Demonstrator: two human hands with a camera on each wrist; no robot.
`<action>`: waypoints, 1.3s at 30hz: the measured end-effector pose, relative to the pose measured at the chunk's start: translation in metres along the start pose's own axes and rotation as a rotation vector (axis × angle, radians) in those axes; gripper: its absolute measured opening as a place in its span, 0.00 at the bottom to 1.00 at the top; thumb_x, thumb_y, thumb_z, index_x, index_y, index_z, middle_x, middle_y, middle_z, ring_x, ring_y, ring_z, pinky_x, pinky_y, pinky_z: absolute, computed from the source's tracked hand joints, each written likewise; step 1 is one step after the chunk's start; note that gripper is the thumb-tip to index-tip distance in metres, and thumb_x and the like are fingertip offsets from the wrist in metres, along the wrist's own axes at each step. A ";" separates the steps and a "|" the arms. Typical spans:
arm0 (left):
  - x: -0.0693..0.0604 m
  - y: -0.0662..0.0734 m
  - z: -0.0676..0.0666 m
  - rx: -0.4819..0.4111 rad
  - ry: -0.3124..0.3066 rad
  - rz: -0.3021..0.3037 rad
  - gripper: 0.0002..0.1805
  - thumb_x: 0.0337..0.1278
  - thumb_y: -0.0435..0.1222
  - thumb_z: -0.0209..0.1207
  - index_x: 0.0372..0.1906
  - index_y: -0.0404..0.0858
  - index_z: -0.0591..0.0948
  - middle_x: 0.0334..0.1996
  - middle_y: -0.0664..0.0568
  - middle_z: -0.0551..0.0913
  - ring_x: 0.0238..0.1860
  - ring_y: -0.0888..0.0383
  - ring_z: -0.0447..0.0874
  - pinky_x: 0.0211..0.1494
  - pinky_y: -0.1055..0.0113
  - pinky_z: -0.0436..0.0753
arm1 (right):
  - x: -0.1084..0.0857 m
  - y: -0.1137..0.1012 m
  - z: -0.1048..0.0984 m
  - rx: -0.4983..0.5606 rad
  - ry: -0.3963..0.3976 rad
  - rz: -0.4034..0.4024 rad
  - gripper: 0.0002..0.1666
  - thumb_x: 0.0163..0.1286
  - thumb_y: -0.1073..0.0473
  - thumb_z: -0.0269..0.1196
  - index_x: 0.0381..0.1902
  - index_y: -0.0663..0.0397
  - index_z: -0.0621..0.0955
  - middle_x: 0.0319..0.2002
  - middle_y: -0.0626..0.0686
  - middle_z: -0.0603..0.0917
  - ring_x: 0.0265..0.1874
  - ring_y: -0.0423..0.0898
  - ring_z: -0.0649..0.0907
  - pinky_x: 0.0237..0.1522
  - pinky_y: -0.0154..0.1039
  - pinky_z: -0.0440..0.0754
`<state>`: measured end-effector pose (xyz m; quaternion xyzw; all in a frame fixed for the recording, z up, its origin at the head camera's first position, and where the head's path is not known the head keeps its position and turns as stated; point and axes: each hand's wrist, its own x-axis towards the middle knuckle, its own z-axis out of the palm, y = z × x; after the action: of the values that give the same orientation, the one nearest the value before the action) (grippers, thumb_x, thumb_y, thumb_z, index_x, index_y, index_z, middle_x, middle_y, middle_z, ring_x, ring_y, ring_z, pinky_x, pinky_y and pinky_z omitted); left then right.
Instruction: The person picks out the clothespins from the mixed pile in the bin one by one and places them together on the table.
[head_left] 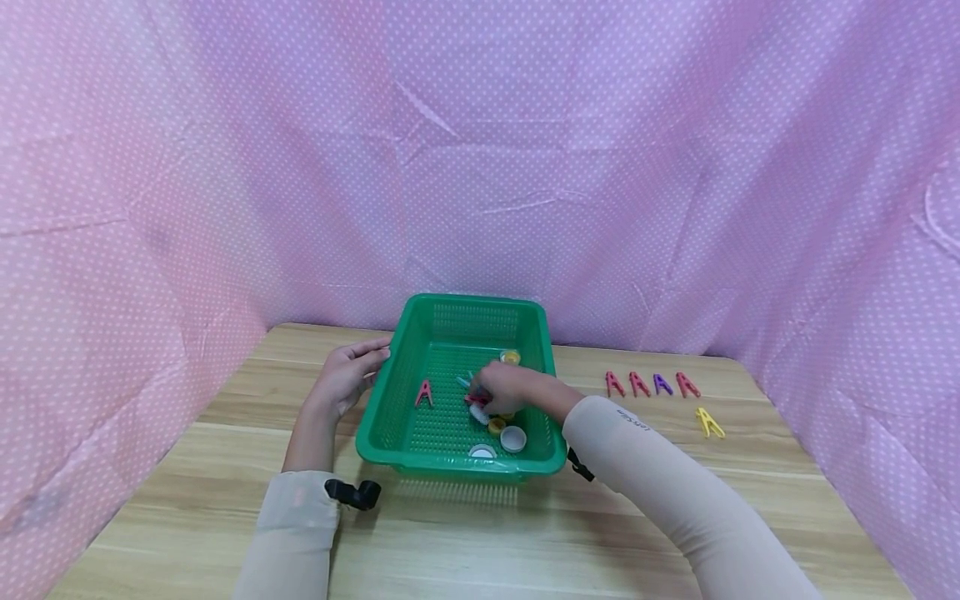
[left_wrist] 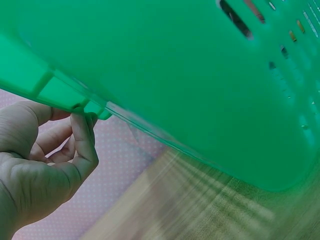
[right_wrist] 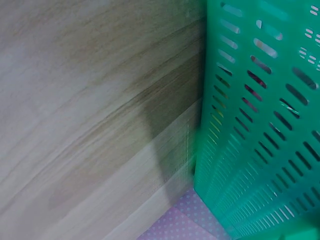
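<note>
"Five clips [head_left: 662, 384] on the table [head_left: 450, 542], right of the green basket [head_left: 457, 464]; by the head view, where to reach?"

"To the red clip [head_left: 474, 401] inside, just under the right hand [head_left: 504, 386]; fingers partly hidden, grip impossible to tell; best pinched alone, clear of the lids [head_left: 513, 439]."

"Left wrist view?"

"Left hand [left_wrist: 47, 160] pinching the rim [left_wrist: 65, 95], fingers bent; best held steady."

"Right wrist view?"

"Basket wall [right_wrist: 262, 112], no hand visible; ideally, lift straight up."

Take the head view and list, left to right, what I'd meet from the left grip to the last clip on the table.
Left grip, green rectangular plastic basket, red A-shaped plastic clip, second red clip, purple A-shaped plastic clip, third red clip, yellow A-shaped plastic clip.
</note>
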<state>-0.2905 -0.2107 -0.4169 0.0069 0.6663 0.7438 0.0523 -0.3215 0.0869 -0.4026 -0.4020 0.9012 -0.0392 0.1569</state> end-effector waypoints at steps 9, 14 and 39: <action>0.000 0.000 0.001 0.005 -0.004 0.001 0.24 0.75 0.33 0.57 0.69 0.27 0.72 0.43 0.56 0.86 0.41 0.63 0.84 0.48 0.69 0.84 | -0.002 0.000 -0.001 -0.021 -0.001 0.020 0.17 0.73 0.58 0.66 0.58 0.50 0.85 0.47 0.48 0.87 0.33 0.39 0.80 0.36 0.33 0.80; 0.000 0.000 0.001 -0.001 -0.008 0.005 0.25 0.75 0.34 0.58 0.69 0.27 0.73 0.45 0.55 0.86 0.41 0.63 0.84 0.48 0.68 0.84 | -0.004 0.001 -0.002 -0.015 0.025 0.009 0.15 0.73 0.59 0.67 0.56 0.50 0.87 0.45 0.46 0.86 0.33 0.39 0.79 0.35 0.33 0.79; -0.002 0.001 -0.002 0.013 -0.010 0.013 0.26 0.74 0.36 0.60 0.69 0.27 0.73 0.45 0.57 0.86 0.42 0.63 0.84 0.50 0.68 0.84 | -0.047 0.012 -0.049 0.015 0.297 -0.107 0.13 0.70 0.64 0.67 0.51 0.58 0.88 0.45 0.53 0.88 0.45 0.48 0.86 0.47 0.40 0.85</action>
<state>-0.2890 -0.2125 -0.4162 0.0151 0.6707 0.7398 0.0508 -0.3158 0.1269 -0.3469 -0.4380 0.8916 -0.1131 0.0222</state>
